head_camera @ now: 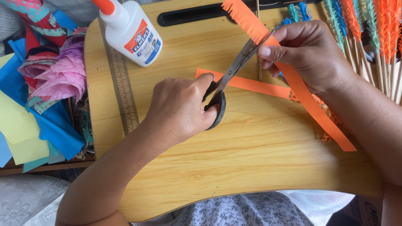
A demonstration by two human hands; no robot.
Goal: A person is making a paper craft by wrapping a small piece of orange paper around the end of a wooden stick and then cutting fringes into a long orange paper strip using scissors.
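Both my hands are busy: left hand (178, 109) grips black-handled scissors (228, 81), right hand (307, 52) pinches the fringed orange paper strip (293, 79) over the bench (234, 167).

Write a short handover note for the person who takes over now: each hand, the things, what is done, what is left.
Left hand: closed on the black scissors, blades at the strip.
Right hand: pinching the orange paper strip above the wooden board.
Done: upper end of the strip is cut into a fringe.
Left: lower part is still uncut. A second orange strip lies flat under the scissors. The glue bottle lies beside the ruler.
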